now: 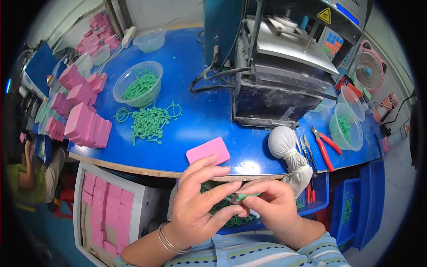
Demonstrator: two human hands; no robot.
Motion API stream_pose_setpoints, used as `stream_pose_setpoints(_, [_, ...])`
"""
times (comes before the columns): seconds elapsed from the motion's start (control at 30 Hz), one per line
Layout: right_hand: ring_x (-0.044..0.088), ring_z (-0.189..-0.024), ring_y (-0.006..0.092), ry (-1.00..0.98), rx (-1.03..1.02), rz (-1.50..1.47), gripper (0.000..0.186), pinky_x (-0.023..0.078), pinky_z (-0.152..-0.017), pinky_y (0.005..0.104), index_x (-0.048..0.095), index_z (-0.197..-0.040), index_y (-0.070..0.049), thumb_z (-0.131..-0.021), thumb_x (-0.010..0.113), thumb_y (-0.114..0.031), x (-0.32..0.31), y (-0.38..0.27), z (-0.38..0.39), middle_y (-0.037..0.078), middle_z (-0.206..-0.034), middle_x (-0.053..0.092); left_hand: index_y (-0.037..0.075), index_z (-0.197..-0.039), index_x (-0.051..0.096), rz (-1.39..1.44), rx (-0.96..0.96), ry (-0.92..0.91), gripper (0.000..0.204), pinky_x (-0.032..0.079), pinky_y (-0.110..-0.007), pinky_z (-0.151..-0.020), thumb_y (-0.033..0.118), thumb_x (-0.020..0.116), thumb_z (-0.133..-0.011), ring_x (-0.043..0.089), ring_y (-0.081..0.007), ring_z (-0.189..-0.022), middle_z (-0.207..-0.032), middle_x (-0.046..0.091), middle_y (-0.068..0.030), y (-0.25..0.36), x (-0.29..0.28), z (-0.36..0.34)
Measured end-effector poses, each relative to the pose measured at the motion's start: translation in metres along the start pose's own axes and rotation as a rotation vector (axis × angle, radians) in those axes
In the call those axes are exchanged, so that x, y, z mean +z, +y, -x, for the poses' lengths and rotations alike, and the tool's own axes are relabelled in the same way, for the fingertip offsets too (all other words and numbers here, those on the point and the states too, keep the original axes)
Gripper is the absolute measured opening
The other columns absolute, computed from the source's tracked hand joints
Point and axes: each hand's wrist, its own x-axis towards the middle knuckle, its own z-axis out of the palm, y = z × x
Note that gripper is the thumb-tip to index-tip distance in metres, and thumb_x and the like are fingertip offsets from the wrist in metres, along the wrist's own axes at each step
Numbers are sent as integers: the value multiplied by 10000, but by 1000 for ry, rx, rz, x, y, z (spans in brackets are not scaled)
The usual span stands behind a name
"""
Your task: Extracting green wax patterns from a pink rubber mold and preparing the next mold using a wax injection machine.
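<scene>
In front of my body, just off the table's near edge, my right hand (275, 204) pinches a small green piece (247, 196) between thumb and fingertips. My left hand (198, 200) is beside it, fingers spread, with its index fingertip and thumb close to the piece; whether they touch it I cannot tell. Beyond my left fingers a pink rectangular block (208, 151) lies on the blue table (200, 120). A pale-tipped thing (254, 212) shows below the right hand, mostly hidden. Under both hands is a blue tray (322, 189) with green strands in it.
Farther left are a heap of small green pieces (153, 123), a bowl (116, 93) of green strands and stacked pink blocks (86, 127). A machine (271, 100) stands at the back. On the right are a tied cloth pouch (281, 142), red-handled pliers (324, 153) and another bowl (356, 139).
</scene>
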Motion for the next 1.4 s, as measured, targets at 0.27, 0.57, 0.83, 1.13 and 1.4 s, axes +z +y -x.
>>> stream_pose_setpoints(0.27, [615, -731, 167, 0, -290, 577, 166, 484, -642, 255, 629, -947, 18, -788, 626, -28, 8, 1, -1, 119, -824, 634, 81, -887, 672, 148, -40, 59, 213, 423, -402, -856, 64, 711, -678, 515, -317, -1019, -1013, 563, -98, -2, -2, 15])
stream_pose_setpoints(0.57, [612, -683, 172, 10, -349, 652, 133, 471, -599, 251, 644, -896, -4, -767, 648, -35, 8, 1, 3, 101, -777, 636, 83, -889, 654, 227, -107, 68, 244, 423, -388, -849, 60, 736, -661, 526, -298, -1011, -991, 574, -84, -2, -3, 20])
stream_pose_setpoints(0.83, [603, -638, 141, 5, -354, 595, 124, 471, -556, 230, 624, -910, 7, -787, 622, -10, 9, 4, 2, 105, -779, 623, 86, -869, 654, 212, -110, 66, 242, 427, -385, -842, 53, 744, -647, 530, -301, -1010, -979, 581, -76, -1, -3, 21])
stream_pose_setpoints(1.13, [602, -637, 139, -1, -364, 615, 134, 470, -560, 228, 621, -918, 9, -785, 622, -4, 7, 5, -1, 106, -789, 625, 90, -841, 621, 238, -151, 88, 233, 444, -354, -814, 49, 748, -651, 512, -294, -1029, -984, 562, -80, 0, -2, 21])
stream_pose_setpoints(1.4, [602, -633, 138, 1, -365, 613, 145, 471, -557, 229, 618, -928, 10, -783, 620, 6, 6, 3, -1, 108, -787, 626, 89, -836, 613, 216, -134, 77, 234, 464, -334, -786, 42, 749, -652, 500, -295, -1033, -1011, 536, -88, -2, 0, 21])
